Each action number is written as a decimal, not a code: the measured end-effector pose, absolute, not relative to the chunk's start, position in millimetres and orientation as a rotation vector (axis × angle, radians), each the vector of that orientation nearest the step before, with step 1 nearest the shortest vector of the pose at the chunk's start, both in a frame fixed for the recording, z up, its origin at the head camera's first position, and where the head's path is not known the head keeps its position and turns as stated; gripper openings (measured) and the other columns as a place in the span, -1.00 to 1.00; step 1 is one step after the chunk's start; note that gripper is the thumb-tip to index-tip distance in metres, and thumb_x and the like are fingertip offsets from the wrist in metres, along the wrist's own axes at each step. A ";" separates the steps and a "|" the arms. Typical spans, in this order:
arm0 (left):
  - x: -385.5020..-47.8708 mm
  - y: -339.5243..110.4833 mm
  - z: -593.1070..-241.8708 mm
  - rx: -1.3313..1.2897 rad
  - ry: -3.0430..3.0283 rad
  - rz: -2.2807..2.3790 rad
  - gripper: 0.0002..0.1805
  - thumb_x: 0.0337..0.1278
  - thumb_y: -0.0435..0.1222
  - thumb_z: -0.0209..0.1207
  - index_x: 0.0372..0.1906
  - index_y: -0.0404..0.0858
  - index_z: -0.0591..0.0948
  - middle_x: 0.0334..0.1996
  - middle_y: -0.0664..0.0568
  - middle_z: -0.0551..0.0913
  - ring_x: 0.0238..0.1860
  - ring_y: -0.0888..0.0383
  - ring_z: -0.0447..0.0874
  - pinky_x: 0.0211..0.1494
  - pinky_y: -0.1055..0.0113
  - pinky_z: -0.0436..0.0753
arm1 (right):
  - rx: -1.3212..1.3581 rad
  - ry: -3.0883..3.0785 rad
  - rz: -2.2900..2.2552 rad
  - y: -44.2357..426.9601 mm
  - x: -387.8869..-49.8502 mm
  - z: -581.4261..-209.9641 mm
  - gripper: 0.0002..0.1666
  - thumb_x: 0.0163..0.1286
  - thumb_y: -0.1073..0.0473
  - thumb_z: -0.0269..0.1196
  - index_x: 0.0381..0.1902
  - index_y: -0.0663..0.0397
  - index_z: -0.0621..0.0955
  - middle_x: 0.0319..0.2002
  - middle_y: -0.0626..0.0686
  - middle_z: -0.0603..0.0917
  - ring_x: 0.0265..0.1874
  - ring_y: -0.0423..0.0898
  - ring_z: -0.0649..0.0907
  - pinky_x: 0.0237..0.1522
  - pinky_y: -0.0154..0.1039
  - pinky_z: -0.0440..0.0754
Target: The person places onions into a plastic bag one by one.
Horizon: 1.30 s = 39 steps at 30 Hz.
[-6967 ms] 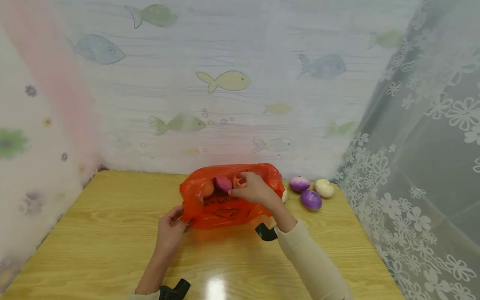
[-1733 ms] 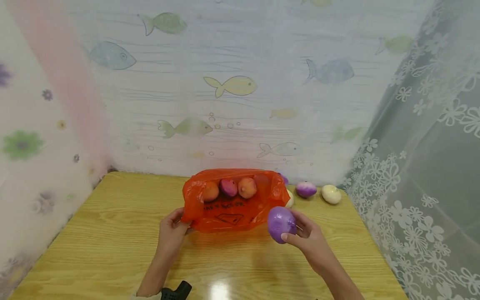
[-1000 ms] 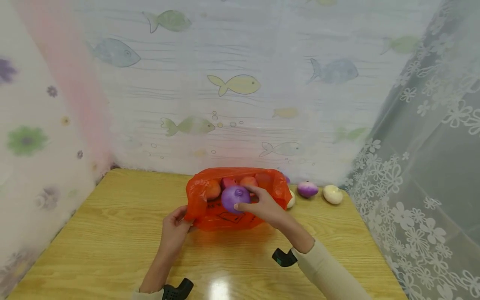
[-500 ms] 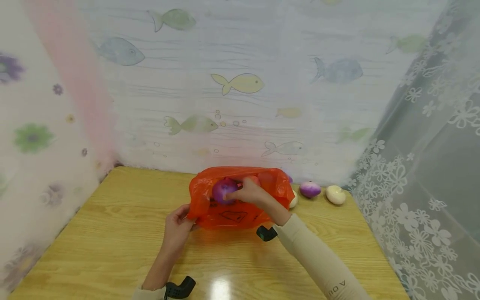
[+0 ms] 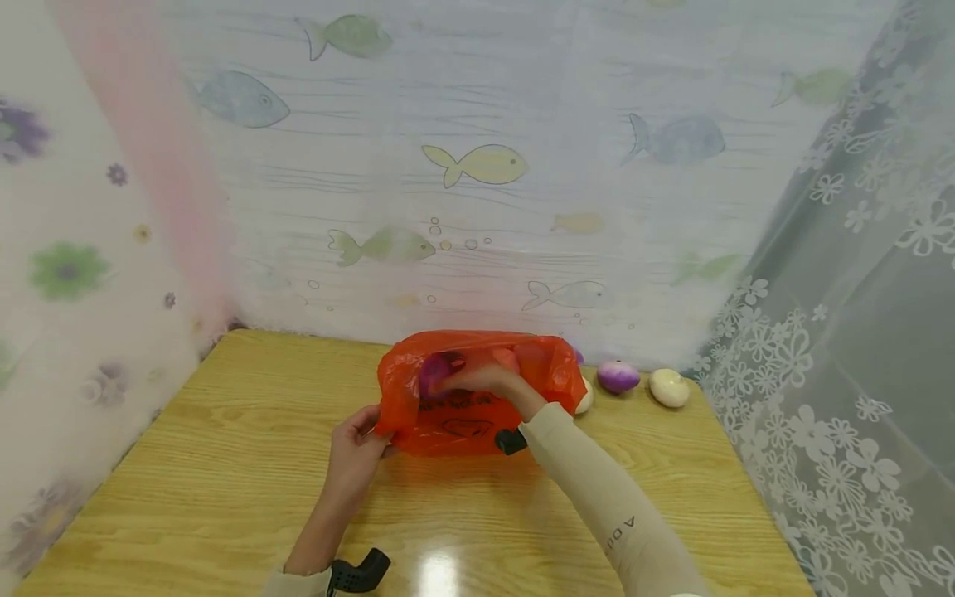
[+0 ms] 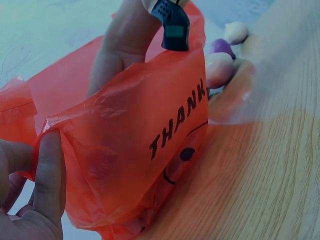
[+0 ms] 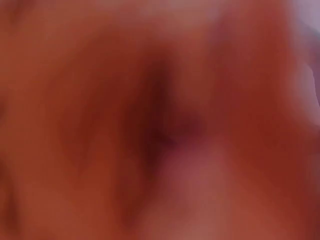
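Red bag (image 6: 120,135), black lettering (image 6: 180,112)

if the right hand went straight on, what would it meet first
The round purple thing right at the right hand; past it, probably the left side of the red bag, though depth is unclear.

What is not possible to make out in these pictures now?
- Left wrist view: fingers of the right hand, hidden by the red bag.
- Head view: left part of the pale round thing, behind the bag.
- Right wrist view: almost everything, too blurred.
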<state>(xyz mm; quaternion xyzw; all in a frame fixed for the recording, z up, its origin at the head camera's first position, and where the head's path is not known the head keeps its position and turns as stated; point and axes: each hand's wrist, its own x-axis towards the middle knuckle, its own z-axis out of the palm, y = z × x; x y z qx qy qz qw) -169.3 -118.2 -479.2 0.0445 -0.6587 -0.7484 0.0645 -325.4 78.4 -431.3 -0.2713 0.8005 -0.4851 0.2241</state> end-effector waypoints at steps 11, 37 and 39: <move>-169.2 -116.0 -479.1 0.130 -1.916 -2.324 -0.66 0.38 -0.58 0.08 0.20 -0.51 0.53 -0.05 0.00 0.65 -0.14 0.24 0.75 -0.12 0.36 0.77 | -0.804 2.250 -1.127 72.9 -333.3 -453.5 -0.49 0.25 0.09 0.49 0.12 0.01 0.59 -0.03 -0.10 0.64 0.01 -0.16 0.58 0.21 -0.28 0.58; -170.1 -117.2 -480.9 0.153 -1.967 -2.309 -0.67 0.39 -0.58 0.06 0.19 -0.52 0.53 -0.02 -0.08 0.63 -0.16 0.26 0.73 -0.14 0.38 0.76 | -0.509 2.234 -0.809 59.4 -336.3 -433.1 -0.55 0.33 -0.02 0.40 0.09 0.05 0.63 -0.10 -0.14 0.62 0.03 -0.14 0.60 0.34 -0.11 0.52; -169.9 -117.3 -480.9 0.152 -1.970 -2.310 -0.67 0.39 -0.57 0.07 0.20 -0.51 0.53 -0.02 -0.07 0.63 -0.15 0.26 0.73 -0.13 0.38 0.76 | -0.493 2.223 -0.800 59.5 -336.1 -432.1 -0.57 0.34 -0.01 0.39 0.07 0.06 0.62 -0.09 -0.13 0.61 0.03 -0.13 0.58 0.37 -0.07 0.49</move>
